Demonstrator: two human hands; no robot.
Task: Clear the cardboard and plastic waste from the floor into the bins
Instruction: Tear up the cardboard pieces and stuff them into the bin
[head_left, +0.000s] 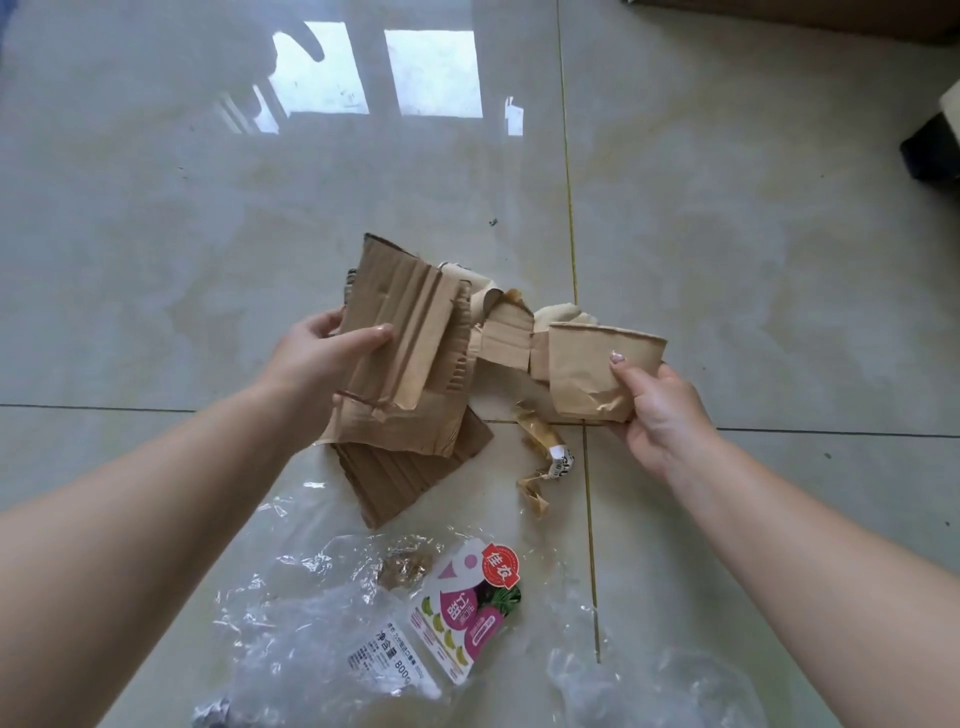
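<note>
My left hand (322, 353) grips a stack of torn brown cardboard pieces (410, 343), thumb on top, lifted above the tiled floor. My right hand (660, 410) pinches a crushed brown paper cup (592, 369) at its lower right side. Between them lie folded cardboard scraps (506, 332). Another corrugated piece (405, 473) lies flat under the stack. A twisted strip of brown tape (540, 452) lies on the floor beside it. Near my body, crumpled clear plastic bags (311, 623) with a pink printed label (467, 608) lie on the tiles.
More clear plastic wrap (685, 691) lies at the lower right. A cardboard box edge (800, 15) shows at the top right, and a dark object (932, 150) stands at the right edge. The glossy floor (208, 234) reflects windows.
</note>
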